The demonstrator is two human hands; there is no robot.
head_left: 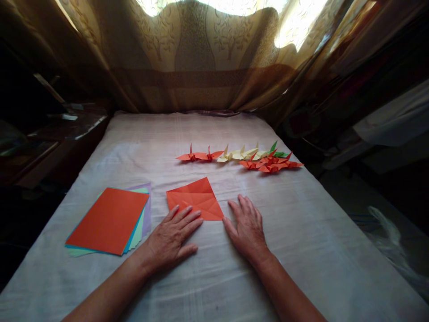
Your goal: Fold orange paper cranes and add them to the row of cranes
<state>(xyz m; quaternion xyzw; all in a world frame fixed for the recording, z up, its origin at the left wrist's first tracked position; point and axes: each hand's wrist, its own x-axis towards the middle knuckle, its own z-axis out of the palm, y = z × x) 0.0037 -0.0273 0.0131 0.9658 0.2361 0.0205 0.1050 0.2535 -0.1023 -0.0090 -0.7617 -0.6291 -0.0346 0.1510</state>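
Observation:
A creased orange-red sheet of origami paper (pixel 197 199) lies on the cloth in front of me, its lower part folded over. My left hand (pixel 176 235) rests flat with spread fingers, the fingertips on the paper's lower left edge. To the right, my right hand (pixel 246 228) lies palm down on the cloth, its fingers stretched out. Its thumb tip is at the paper's right corner, and I cannot tell whether it presses on it. Neither hand grips anything.
A stack of coloured paper (pixel 109 219), orange on top, lies at the left. Farther back stand several folded paper cranes: orange ones (pixel 275 165), pale yellow ones (pixel 239 154) and a green one (pixel 280 154). A patterned curtain (pixel 201 58) hangs behind the cloth-covered surface (pixel 161 134).

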